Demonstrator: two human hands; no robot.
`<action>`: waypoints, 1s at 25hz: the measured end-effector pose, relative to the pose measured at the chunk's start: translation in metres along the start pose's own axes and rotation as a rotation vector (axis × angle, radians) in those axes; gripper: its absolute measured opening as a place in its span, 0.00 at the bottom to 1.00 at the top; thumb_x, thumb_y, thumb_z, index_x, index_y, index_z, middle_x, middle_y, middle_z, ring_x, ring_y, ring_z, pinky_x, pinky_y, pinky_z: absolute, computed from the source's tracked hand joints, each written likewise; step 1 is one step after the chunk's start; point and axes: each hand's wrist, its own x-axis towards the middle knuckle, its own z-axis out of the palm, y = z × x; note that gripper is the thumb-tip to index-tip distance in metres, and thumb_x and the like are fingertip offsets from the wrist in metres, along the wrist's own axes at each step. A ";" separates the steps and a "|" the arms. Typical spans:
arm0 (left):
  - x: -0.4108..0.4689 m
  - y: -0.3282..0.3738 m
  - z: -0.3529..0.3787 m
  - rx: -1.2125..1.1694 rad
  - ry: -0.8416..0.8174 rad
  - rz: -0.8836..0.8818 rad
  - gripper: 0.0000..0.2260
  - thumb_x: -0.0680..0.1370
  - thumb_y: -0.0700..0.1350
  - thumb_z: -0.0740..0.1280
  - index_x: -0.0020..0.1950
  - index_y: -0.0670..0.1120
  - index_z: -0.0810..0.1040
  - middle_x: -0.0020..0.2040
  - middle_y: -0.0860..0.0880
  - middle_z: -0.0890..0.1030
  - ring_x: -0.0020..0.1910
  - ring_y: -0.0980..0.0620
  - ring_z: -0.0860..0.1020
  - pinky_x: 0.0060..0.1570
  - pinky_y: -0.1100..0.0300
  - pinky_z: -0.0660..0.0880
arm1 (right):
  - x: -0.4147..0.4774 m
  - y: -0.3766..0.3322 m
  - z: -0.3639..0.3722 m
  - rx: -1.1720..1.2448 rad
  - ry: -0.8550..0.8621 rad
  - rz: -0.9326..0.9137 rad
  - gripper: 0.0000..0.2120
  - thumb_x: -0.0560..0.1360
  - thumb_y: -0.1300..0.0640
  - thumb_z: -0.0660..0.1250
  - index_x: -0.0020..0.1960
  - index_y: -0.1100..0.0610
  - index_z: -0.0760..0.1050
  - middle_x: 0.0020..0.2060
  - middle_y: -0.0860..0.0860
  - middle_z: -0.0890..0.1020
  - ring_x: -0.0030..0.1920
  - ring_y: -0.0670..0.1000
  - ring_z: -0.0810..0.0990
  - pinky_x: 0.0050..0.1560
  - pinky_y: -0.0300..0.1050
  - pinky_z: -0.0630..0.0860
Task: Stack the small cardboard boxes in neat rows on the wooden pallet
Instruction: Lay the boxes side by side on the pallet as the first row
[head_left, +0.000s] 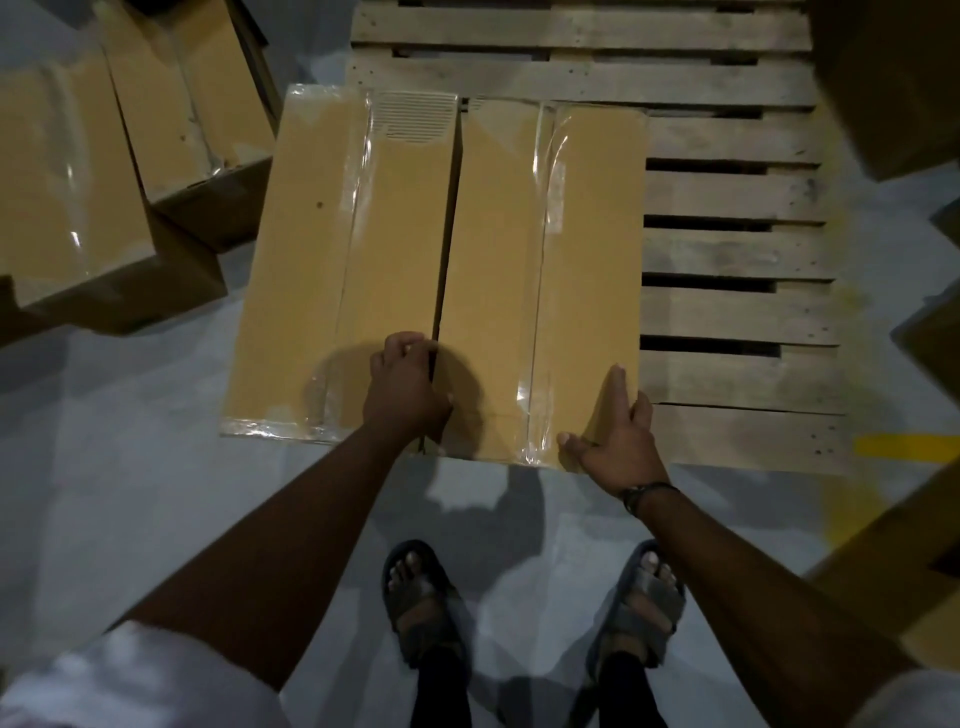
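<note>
Left hand (405, 387) grips the right box (498, 260), fingers curled into the seam at 7 o'clock; right hand (618, 436) presses flat-fingered at 5 o'clock (likely squaring it against the left box (337, 260)).

One camera is riding on the person's head, pointing forward and steeply down. It's sitting close in: both forearms are coming up from the bottom edge, with white sleeves (130, 675) blurring in the bottom corners. The left hand (405, 384) and right hand (613, 436) are landing near mid-frame. Right underneath, the sandals (423, 603) are showing on the grey floor (130, 467), so the view there is dropping almost straight down. The left box (332, 260) and right box (545, 260) are filling the centre, seen from above, and the pallet (727, 249) is running off the top edge. The wide lens is bending the margins, with loose boxes (67, 182) leaning outward at upper left.
</note>
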 end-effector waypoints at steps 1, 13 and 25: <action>0.000 -0.002 -0.001 -0.018 -0.002 0.001 0.32 0.71 0.42 0.77 0.74 0.49 0.70 0.74 0.48 0.63 0.70 0.41 0.66 0.68 0.46 0.71 | 0.000 -0.002 -0.001 -0.027 -0.015 -0.020 0.55 0.74 0.46 0.75 0.80 0.38 0.34 0.80 0.57 0.41 0.77 0.68 0.56 0.75 0.61 0.62; -0.006 0.007 0.003 0.394 -0.102 0.108 0.58 0.65 0.62 0.79 0.83 0.52 0.46 0.76 0.48 0.55 0.73 0.38 0.59 0.59 0.46 0.77 | 0.022 0.001 -0.030 0.016 -0.038 -0.041 0.52 0.72 0.44 0.76 0.81 0.41 0.42 0.80 0.52 0.47 0.77 0.64 0.59 0.73 0.62 0.66; -0.003 0.005 0.004 0.410 -0.104 0.112 0.57 0.63 0.63 0.80 0.83 0.52 0.49 0.75 0.47 0.55 0.71 0.36 0.58 0.58 0.42 0.79 | 0.055 -0.033 -0.035 0.250 -0.034 0.069 0.49 0.74 0.49 0.75 0.81 0.53 0.45 0.78 0.57 0.60 0.73 0.61 0.67 0.72 0.56 0.67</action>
